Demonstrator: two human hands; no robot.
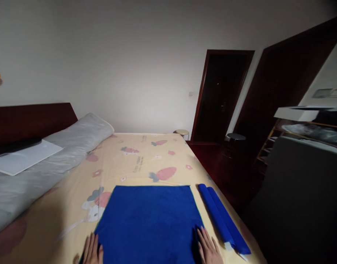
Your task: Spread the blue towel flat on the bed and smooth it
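Note:
A blue cloth [149,220] lies spread flat on the patterned bed sheet [141,161], its near edge cut off by the bottom of the view. On the cloth's left edge rests my left hand [92,251], fingers stretched out. My right hand [208,247] lies along the right edge, its fingers straight and a little apart. Neither hand grips anything. Just right of my right hand, two rolled blue cloths [222,216] lie side by side, with pale tags at their near ends.
Along the left runs a grey covered bundle [72,146] with a white board [28,157] on top, before a dark headboard [33,117]. Stools [236,136] stand on the dark floor near a door [226,95]. A dark grey panel [303,198] and shelves are at right.

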